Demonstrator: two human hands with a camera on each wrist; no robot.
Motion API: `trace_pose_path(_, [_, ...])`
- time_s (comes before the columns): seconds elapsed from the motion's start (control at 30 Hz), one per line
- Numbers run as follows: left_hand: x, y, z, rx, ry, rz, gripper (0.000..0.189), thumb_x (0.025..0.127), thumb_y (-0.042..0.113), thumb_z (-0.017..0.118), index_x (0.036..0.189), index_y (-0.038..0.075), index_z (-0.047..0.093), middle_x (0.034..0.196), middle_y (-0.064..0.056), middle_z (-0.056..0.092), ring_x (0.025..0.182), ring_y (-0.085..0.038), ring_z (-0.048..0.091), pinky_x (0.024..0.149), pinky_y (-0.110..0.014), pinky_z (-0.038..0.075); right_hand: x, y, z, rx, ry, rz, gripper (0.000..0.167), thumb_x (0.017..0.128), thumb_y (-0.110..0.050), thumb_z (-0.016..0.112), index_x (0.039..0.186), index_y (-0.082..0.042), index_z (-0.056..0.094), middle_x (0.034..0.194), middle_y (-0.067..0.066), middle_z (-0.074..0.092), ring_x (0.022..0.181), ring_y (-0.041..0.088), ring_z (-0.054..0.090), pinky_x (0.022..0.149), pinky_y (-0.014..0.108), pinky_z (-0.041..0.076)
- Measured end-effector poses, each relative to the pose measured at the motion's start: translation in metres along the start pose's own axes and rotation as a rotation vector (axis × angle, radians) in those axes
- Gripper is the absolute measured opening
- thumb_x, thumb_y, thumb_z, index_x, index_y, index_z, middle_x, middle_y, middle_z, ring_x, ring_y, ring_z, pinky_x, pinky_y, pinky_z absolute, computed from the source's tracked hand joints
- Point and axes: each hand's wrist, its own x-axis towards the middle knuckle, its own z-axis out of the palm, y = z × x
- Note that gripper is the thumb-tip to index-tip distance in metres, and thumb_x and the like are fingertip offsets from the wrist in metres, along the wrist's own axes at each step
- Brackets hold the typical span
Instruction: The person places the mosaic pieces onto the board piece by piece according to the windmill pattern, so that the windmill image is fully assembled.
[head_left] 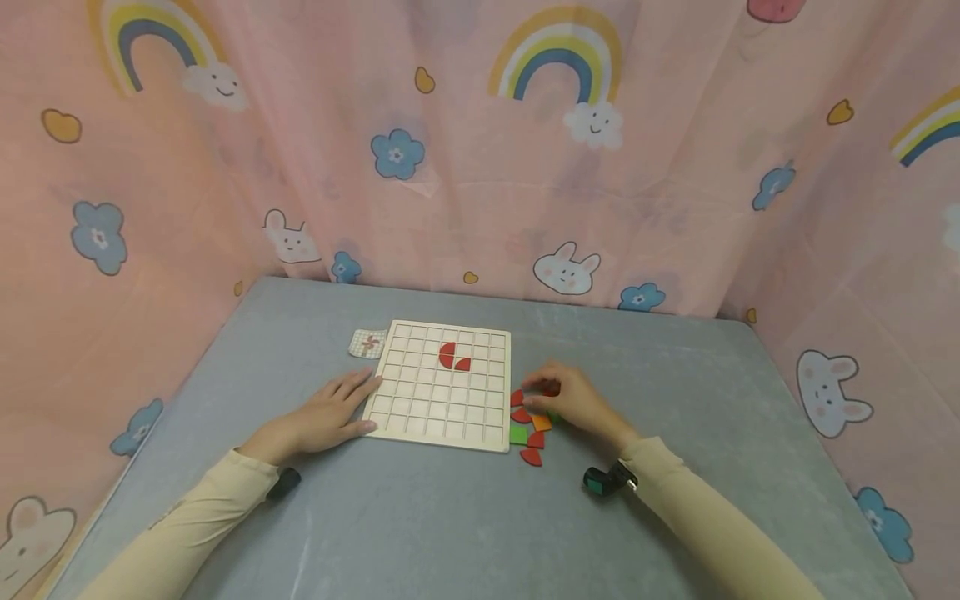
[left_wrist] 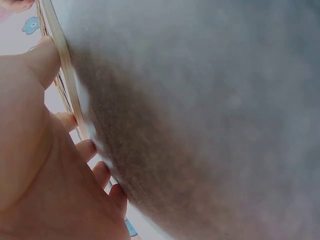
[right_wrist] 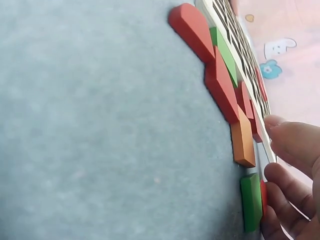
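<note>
A square wooden grid board [head_left: 438, 410] lies flat on the table. Several red rounded pieces [head_left: 463, 365] sit in its upper middle cells. My left hand [head_left: 322, 419] rests at the board's left edge, fingers spread, with fingertips and thumb touching the rim. At the right edge, my right hand [head_left: 573, 402] hovers low over loose pieces, thumb and fingers apart and lightly bent. In the right wrist view, its lower fingers are close to a red piece [right_wrist: 264, 200] beside a green block [right_wrist: 250, 202]; whether they touch it is unclear.
Along the board's right side lie an orange piece [head_left: 542, 422], a green square [head_left: 518, 435] and several red quarter-round pieces [head_left: 531, 457]. A small pattern card [head_left: 367, 343] is at the upper left. A pink printed curtain [head_left: 465, 208] surrounds the grey table [head_left: 420, 525].
</note>
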Motion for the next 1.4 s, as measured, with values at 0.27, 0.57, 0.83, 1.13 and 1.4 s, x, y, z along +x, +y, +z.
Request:
trace_pose_path(0.27, [-0.001,-0.002,0.003,-0.008,0.026,0.025,0.074,0.101,0.042,0.053,0.157,0.006,0.023,0.163,-0.024,0.019,0.148,-0.05,0.018,0.117,-0.066,0.02,-0.005,0.005,-0.004,0.056,0.032,-0.001,0.027,0.086,-0.02,0.079,0.111,-0.013,0.074,0.113,0.007,0.067,0.101,0.022,0.06,0.087,0.031,0.05])
trace_pose_path(0.57, [-0.002,0.001,-0.001,-0.007,0.008,0.002,0.072,0.101,0.04,0.053,0.157,0.006,0.024,0.164,-0.023,0.019,0.149,-0.049,0.018,0.118,-0.065,0.019,-0.007,0.021,-0.023,0.035,-0.02,0.001,0.027,0.089,-0.017,0.074,0.116,-0.013,0.073,0.121,0.008,0.067,0.105,0.023,0.062,0.087,0.03,0.051])
trace_pose_path(0.83, [-0.001,-0.002,0.001,-0.019,0.012,0.005,0.073,0.101,0.04,0.055,0.157,0.006,0.023,0.164,-0.023,0.018,0.15,-0.048,0.016,0.118,-0.066,0.018,-0.001,0.031,-0.038,0.044,-0.13,0.016,0.028,0.089,-0.013,0.074,0.116,-0.012,0.073,0.119,0.011,0.064,0.105,0.023,0.057,0.088,0.029,0.047])
trace_pose_path(1.13, [-0.001,-0.007,0.007,-0.012,0.041,0.041,0.075,0.101,0.049,0.05,0.157,0.009,0.023,0.163,-0.023,0.019,0.148,-0.049,0.018,0.116,-0.066,0.019,0.004,0.037,-0.042,0.053,-0.19,-0.014,0.027,0.089,-0.01,0.074,0.116,-0.01,0.073,0.12,0.014,0.063,0.111,0.026,0.054,0.089,0.028,0.045])
trace_pose_path(1.4, [-0.002,0.0,0.0,-0.031,0.024,0.015,0.072,0.1,0.039,0.055,0.157,0.005,0.025,0.164,-0.023,0.02,0.149,-0.049,0.018,0.117,-0.066,0.019,0.005,0.034,-0.041,0.022,-0.184,-0.007,0.029,0.087,-0.013,0.076,0.116,-0.012,0.074,0.119,0.012,0.064,0.101,0.021,0.053,0.08,0.023,0.045])
